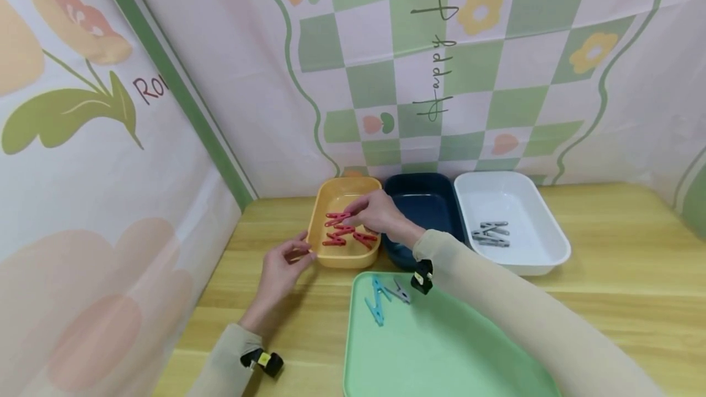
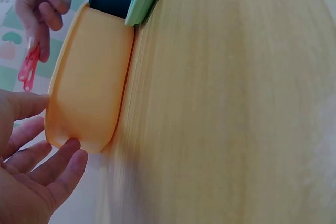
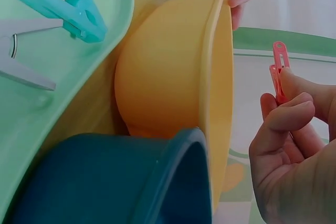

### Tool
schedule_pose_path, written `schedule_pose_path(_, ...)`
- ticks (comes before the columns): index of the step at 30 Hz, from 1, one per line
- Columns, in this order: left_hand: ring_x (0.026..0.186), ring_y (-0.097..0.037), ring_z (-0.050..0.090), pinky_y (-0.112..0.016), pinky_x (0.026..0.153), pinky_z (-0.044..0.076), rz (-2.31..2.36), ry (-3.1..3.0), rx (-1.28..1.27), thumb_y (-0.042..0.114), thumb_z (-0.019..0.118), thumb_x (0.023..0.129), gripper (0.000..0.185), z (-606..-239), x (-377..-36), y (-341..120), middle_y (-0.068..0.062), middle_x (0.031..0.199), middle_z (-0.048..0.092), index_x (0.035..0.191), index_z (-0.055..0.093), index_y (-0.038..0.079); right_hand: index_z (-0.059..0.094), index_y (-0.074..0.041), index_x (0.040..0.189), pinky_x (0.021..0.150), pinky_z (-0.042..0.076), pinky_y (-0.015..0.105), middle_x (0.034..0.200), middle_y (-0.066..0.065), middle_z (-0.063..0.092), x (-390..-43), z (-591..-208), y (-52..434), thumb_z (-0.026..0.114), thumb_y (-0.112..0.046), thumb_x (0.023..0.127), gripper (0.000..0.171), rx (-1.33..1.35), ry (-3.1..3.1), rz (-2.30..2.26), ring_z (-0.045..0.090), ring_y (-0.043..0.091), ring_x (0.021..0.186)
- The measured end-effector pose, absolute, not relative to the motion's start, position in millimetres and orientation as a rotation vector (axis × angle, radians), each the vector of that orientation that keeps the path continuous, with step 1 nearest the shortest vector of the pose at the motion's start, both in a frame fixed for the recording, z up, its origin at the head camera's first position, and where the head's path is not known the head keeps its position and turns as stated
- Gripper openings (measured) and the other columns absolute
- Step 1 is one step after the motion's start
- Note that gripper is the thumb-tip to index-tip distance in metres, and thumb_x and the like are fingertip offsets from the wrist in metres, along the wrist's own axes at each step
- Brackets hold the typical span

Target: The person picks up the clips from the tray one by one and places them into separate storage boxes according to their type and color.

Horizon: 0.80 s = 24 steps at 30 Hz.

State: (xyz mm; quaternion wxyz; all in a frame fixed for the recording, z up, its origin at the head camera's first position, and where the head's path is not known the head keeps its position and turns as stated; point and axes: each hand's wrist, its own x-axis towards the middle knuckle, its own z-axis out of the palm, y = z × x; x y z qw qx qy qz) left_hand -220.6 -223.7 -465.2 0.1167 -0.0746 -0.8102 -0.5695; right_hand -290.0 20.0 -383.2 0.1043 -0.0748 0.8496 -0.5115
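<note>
My right hand (image 1: 355, 208) pinches a red clothespin (image 1: 336, 218) by its end, just above the yellow tray (image 1: 322, 201). The same red clothespin (image 3: 278, 66) shows between thumb and fingers (image 3: 286, 116) in the right wrist view. Several more red clothespins (image 1: 349, 236) lie in the tray. My left hand (image 1: 295, 254) rests its straight fingertips (image 2: 71, 153) against the yellow tray's (image 2: 89, 87) near left corner. Two blue clothespins (image 1: 377, 300) and a grey clothespin (image 1: 400, 291) lie on the green tray (image 1: 441, 348).
A navy tray (image 1: 421, 201) stands right of the yellow one. Beyond it is a white tray (image 1: 543, 213) holding grey clothespins (image 1: 491, 233). All sit on a wooden table (image 1: 623, 262) enclosed by patterned cloth walls at the back and left.
</note>
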Motion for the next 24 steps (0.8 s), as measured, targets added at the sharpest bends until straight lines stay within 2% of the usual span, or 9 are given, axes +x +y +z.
schedule_pose_path(4, 0.107, -0.037, 0.073, -0.040, 0.091, 0.063, -1.664, -2.380, -0.203, -0.003, 0.083, 0.087, 0.019, -465, -221, -224, -0.017, 0.138, 0.067, 0.104, 0.074, -0.006, 0.084, -0.011, 0.105, 0.062, 0.049, 0.025, 0.095, 0.002, 0.078, -291, -386, 15, 0.086, -0.014, 0.090, 0.015, -0.228, 2.515, -1.489, 0.062, 0.025, 0.081)
schedule_pose_path(7, 0.108, -0.035, 0.073, -0.037, 0.090, 0.063, -1.645, -2.396, -0.198, -0.003, 0.083, 0.088, 0.019, -465, -221, -223, -0.016, 0.139, 0.067, 0.104, 0.074, -0.007, 0.084, -0.010, 0.103, 0.070, 0.055, 0.027, 0.096, 0.002, 0.078, -291, -387, 12, 0.086, -0.013, 0.089, 0.015, -0.242, 2.524, -1.483, 0.065, 0.026, 0.089)
schedule_pose_path(14, 0.108, -0.033, 0.073, -0.033, 0.090, 0.063, -1.632, -2.418, -0.186, -0.001, 0.083, 0.088, 0.020, -465, -221, -224, -0.014, 0.139, 0.067, 0.106, 0.074, -0.007, 0.084, -0.011, 0.099, 0.068, 0.054, 0.027, 0.092, 0.002, 0.078, -297, -391, 3, 0.088, -0.014, 0.087, 0.012, -0.210, 2.569, -1.450, 0.061, 0.022, 0.086)
schedule_pose_path(21, 0.107, -0.038, 0.073, -0.037, 0.090, 0.064, -1.663, -2.378, -0.197, -0.003, 0.083, 0.087, 0.021, -465, -221, -224, -0.018, 0.139, 0.066, 0.105, 0.073, -0.008, 0.084, -0.010, 0.099, 0.047, 0.040, 0.023, 0.082, 0.006, 0.075, -303, -394, 0, 0.087, -0.013, 0.088, 0.012, -0.137, 2.556, -1.417, 0.053, 0.022, 0.058)
schedule_pose_path(24, 0.108, -0.041, 0.072, -0.040, 0.091, 0.063, -1.664, -2.381, -0.173, -0.005, 0.082, 0.087, 0.021, -465, -222, -223, -0.020, 0.140, 0.065, 0.106, 0.073, -0.010, 0.084, -0.010, 0.098, 0.053, 0.045, 0.024, 0.084, 0.005, 0.076, -304, -395, 0, 0.088, -0.013, 0.087, 0.012, -0.125, 2.559, -1.405, 0.057, 0.022, 0.066)
